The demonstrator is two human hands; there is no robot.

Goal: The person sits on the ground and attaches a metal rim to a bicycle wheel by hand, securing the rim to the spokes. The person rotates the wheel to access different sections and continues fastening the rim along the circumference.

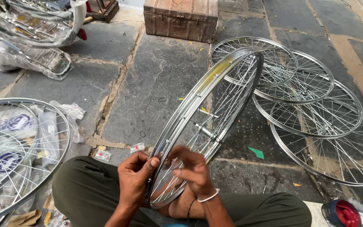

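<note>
Both hands, left hand and right hand, pinch the tilted wheel rim (spokes seemingly loose); it could slip sideways.

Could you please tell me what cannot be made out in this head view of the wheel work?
- Whatever the right hand pinches: too small, hidden by fingers.
- The left hand thumb's contact with the wheel rim: blocked by the rim.
- The red-capped container: cut off by the bottom edge.
- The left wheel stack: cut off by the left edge.
</note>
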